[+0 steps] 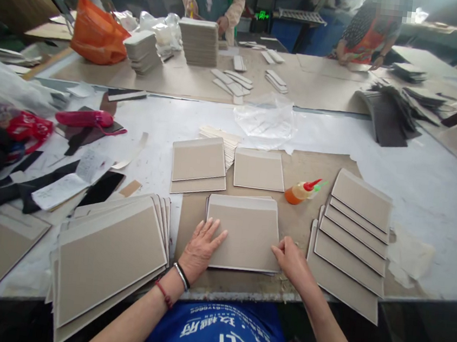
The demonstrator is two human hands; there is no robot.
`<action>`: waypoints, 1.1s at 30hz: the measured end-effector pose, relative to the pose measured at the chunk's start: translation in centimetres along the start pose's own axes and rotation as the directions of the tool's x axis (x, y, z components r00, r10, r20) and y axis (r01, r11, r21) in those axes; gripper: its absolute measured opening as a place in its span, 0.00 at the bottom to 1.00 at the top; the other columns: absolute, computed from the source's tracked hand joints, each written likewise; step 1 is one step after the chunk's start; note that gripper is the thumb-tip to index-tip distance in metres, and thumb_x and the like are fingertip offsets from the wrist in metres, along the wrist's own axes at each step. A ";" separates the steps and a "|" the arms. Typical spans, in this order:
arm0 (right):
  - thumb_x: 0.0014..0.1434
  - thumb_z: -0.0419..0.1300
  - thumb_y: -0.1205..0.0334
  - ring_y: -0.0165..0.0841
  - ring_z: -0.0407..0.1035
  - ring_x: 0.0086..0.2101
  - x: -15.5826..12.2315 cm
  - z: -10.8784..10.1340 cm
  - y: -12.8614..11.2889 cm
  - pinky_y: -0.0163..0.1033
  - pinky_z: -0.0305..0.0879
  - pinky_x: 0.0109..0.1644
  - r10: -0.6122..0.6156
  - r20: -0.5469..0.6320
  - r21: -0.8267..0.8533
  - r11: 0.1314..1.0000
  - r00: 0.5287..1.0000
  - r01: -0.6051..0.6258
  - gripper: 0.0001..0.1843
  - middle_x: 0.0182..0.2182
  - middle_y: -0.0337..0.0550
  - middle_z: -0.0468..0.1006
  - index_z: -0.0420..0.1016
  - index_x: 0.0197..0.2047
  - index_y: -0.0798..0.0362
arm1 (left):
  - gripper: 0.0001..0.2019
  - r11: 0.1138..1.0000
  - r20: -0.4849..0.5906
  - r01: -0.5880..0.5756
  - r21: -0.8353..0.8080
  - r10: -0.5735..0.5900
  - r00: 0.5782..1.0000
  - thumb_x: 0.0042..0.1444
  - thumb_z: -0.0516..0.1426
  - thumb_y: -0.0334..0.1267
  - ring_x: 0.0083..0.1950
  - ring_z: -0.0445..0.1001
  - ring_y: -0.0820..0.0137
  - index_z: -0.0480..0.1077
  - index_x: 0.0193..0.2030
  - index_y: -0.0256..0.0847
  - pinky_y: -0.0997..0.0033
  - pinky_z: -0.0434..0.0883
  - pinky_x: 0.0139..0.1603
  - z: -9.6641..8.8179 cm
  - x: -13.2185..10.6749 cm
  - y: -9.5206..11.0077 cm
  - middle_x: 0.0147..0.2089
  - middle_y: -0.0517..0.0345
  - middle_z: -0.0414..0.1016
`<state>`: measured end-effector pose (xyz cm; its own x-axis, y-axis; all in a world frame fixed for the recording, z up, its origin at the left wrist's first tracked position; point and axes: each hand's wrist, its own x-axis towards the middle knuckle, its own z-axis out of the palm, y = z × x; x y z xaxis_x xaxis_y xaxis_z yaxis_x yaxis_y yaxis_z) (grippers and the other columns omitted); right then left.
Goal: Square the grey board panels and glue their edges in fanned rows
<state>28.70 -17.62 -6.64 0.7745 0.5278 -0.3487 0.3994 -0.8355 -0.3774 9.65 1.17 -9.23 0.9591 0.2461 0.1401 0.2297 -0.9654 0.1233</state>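
Note:
In front of me a small stack of beige boards (246,238) with a pale strip along the top edge lies on brown paper. My left hand (201,247) rests flat on the stack's left side, fingers spread. At the lower right edge my right hand (289,255) pinches the board's rim between thumb and curled fingers. Beyond the stack are two overlapping boards (197,159) and a single board (259,170). A fanned stack of boards (355,233) stands to the right. Larger boards (108,259) are piled on the left.
A small glue bottle (297,193) with a red tip lies right of the middle. Clear plastic (266,120) sits behind the boards. Cloth, papers and a pink pouch (85,118) crowd the left. Across the table two people work near tall board stacks (198,42) and an orange bag (96,32).

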 end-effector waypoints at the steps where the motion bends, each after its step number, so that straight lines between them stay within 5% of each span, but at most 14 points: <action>1: 0.55 0.53 0.63 0.32 0.63 0.27 0.0 0.0 0.0 0.33 0.50 0.29 0.004 0.003 -0.004 1.000 1.000 -0.004 0.09 0.22 0.38 0.67 0.56 0.26 0.50 | 0.30 1.000 0.001 0.002 -0.009 -0.002 1.000 0.50 0.45 0.18 0.64 0.53 0.60 0.61 0.57 0.49 0.54 0.57 0.61 0.0 0.1 0.0 0.62 0.49 0.59; 4: 0.55 0.54 0.64 0.32 0.63 0.27 -0.1 -0.3 -0.3 0.33 0.49 0.28 0.009 -0.004 -0.006 1.000 1.000 -0.009 0.09 0.22 0.38 0.67 0.56 0.26 0.50 | 0.26 0.997 0.004 0.040 -0.060 -0.040 0.999 0.52 0.47 0.22 0.64 0.53 0.61 0.63 0.56 0.49 0.53 0.55 0.62 -0.4 0.2 0.5 0.62 0.51 0.59; 8: 0.55 0.54 0.65 0.32 0.64 0.29 -0.2 -0.5 -0.5 0.33 0.49 0.29 0.000 -0.003 0.005 1.000 1.000 0.000 0.09 0.24 0.39 0.68 0.56 0.27 0.51 | 0.18 0.989 -0.038 0.104 -0.104 -0.108 0.993 0.57 0.50 0.40 0.64 0.52 0.56 0.64 0.54 0.44 0.47 0.52 0.62 -0.8 0.4 1.7 0.61 0.46 0.59; 13: 0.54 0.54 0.66 0.32 0.64 0.29 -0.2 -0.2 -0.2 0.33 0.50 0.30 0.009 -0.019 0.062 0.998 1.000 -0.008 0.08 0.25 0.39 0.69 0.57 0.27 0.51 | 0.25 0.988 -0.119 0.125 -0.092 -0.136 0.984 0.51 0.53 0.53 0.63 0.50 0.49 0.66 0.51 0.38 0.44 0.52 0.60 0.2 0.6 2.9 0.57 0.39 0.59; 19: 0.56 0.53 0.65 0.32 0.65 0.30 -0.5 -0.1 -0.2 0.33 0.52 0.31 0.029 0.005 0.085 0.996 1.000 -0.029 0.07 0.26 0.39 0.69 0.58 0.29 0.51 | 0.30 0.990 -0.132 0.137 -0.044 -0.142 0.981 0.51 0.53 0.53 0.64 0.46 0.48 0.58 0.59 0.42 0.44 0.49 0.61 1.0 0.8 3.2 0.60 0.39 0.53; 27: 0.58 0.54 0.61 0.42 0.68 0.37 -1.1 -2.5 -2.4 0.40 0.58 0.35 -0.068 0.000 -0.411 0.910 0.998 0.062 0.06 0.35 0.52 0.74 0.67 0.36 0.54 | 0.34 0.986 -0.006 0.164 -0.006 -0.164 0.986 0.51 0.53 0.55 0.67 0.41 0.49 0.51 0.63 0.46 0.39 0.39 0.62 0.1 1.2 3.8 0.66 0.38 0.45; 29: 0.58 0.54 0.58 0.44 0.66 0.42 -0.6 -2.6 -3.3 0.42 0.59 0.41 -0.189 -0.102 -0.423 0.897 0.977 0.130 0.11 0.38 0.55 0.73 0.68 0.41 0.56 | 0.36 0.984 0.006 0.177 -0.036 -0.177 0.984 0.50 0.53 0.56 0.67 0.41 0.49 0.50 0.63 0.46 0.40 0.39 0.62 0.0 1.3 3.8 0.66 0.38 0.45; 33: 0.59 0.51 0.52 0.45 0.51 0.58 0.7 -0.5 -5.2 0.49 0.49 0.58 -0.505 -0.253 -0.353 0.842 0.826 0.407 0.28 0.57 0.57 0.60 0.57 0.59 0.57 | 0.38 0.978 0.008 0.198 -0.070 -0.197 0.980 0.48 0.54 0.58 0.67 0.40 0.50 0.48 0.63 0.47 0.40 0.40 0.62 0.1 1.3 3.8 0.66 0.38 0.44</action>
<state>27.36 -12.94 -4.51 0.5616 0.8188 0.1193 0.8250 -0.5431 -0.1566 11.77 -2.17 -8.68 0.8961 0.4312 0.1053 0.4024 -0.8893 0.2173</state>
